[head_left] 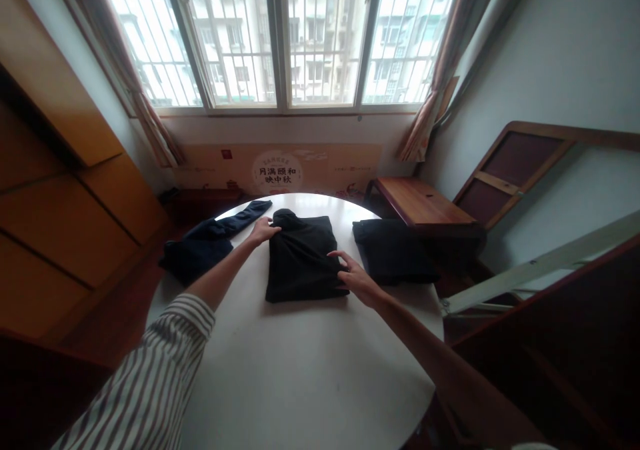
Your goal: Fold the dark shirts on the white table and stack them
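Observation:
A black garment (301,258) lies partly folded in the middle of a round white table (300,370). My left hand (262,231) rests on its far left corner, fingers closed on the bunched cloth there. My right hand (356,279) touches its right edge near the front, with the fingers curled onto the fabric. A dark navy garment (210,245) lies unfolded at the table's left rim and hangs over the edge. On the right side of the table sits a folded dark garment (393,250).
A wooden side table (423,205) stands beyond the table's right. Wooden cabinets (60,203) line the left wall. A wood-framed panel (515,170) leans on the right wall. A barred window (280,37) with curtains fills the far wall.

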